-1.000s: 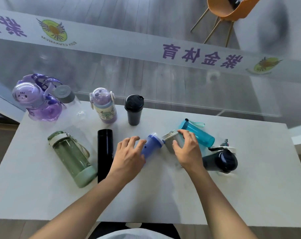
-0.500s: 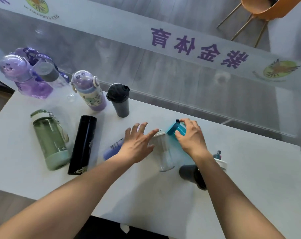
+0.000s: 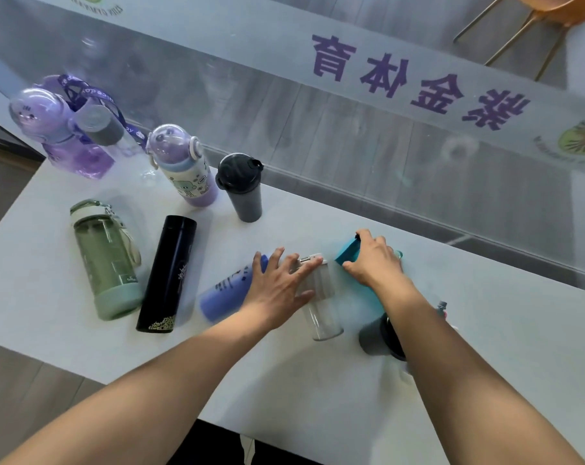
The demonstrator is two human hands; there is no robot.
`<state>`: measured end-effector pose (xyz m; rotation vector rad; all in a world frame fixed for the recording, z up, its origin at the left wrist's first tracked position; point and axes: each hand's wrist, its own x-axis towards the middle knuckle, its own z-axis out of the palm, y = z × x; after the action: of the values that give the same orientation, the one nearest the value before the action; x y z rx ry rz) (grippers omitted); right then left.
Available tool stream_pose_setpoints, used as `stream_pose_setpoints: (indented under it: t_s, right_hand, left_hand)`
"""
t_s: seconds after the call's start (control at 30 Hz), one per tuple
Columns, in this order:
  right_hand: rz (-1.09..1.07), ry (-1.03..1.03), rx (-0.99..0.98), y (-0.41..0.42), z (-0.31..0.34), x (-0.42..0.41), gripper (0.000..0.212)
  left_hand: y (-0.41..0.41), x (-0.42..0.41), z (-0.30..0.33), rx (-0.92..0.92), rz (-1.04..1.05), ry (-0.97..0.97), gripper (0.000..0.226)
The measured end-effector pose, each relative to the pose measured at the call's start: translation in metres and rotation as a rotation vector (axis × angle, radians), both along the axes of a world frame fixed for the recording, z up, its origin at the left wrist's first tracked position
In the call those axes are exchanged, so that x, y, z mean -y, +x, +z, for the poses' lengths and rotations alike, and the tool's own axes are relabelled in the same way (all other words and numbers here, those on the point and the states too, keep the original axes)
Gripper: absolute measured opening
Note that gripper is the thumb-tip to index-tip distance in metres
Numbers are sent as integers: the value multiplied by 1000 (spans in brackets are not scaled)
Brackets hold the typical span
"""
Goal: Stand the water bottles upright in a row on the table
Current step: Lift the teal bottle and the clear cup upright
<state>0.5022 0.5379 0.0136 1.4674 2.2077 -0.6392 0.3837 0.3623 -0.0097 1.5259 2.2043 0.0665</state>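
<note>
On the white table [image 3: 485, 347], a teal bottle [image 3: 348, 251] lies at the right with my right hand [image 3: 373, 263] closed over its cap end. Left of it is a clear bottle with a white lid [image 3: 323, 307], its base toward me; whether it lies flat or is tilted up, I cannot tell. My left hand [image 3: 281, 286] rests with spread fingers across its lid and over a lying blue bottle [image 3: 222, 295]. A black flask [image 3: 168, 273], a green bottle [image 3: 106, 260] and a dark grey bottle [image 3: 373, 335] also lie flat.
Upright along the back edge are a purple bear-lidded bottle [image 3: 49, 129], a clear bottle with a grey cap [image 3: 105, 130], a small purple cartoon bottle [image 3: 188, 172] and a dark grey cup [image 3: 242, 193]. A glass wall with lettering stands right behind the table.
My left hand left the blue bottle and reached right onto the clear bottle's lid. My right hand shifted from the clear bottle's lid to the teal bottle's cap end.
</note>
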Motion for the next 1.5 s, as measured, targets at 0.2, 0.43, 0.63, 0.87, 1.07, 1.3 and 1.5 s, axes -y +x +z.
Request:
stream_pose_setpoints:
  t_s: [0.2, 0.43, 0.63, 0.87, 1.07, 1.3, 1.5]
  right_hand:
    - [-40, 40, -72, 12, 5, 6, 63]
    - [-85, 40, -99, 25, 7, 14, 64]
    - [-109, 47, -121, 30, 9, 14, 61]
    - [-112, 54, -134, 34, 13, 18, 60]
    - [102, 77, 0, 10, 19, 13, 74]
    - [276, -44, 189, -15, -11, 20, 72]
    - [163, 150, -161, -21, 12, 9, 71]
  left_hand:
    - [-1, 15, -3, 19, 46, 38, 67]
    - [-2, 25, -3, 41, 43, 49, 71]
    - [1, 26, -3, 45, 47, 44, 74]
    - [3, 28, -4, 32, 34, 42, 80]
    - [5, 30, -6, 24, 53, 56, 82]
    - [6, 33, -5, 41, 67, 51, 81]
    - [-1, 48, -4, 70, 74, 43, 80]
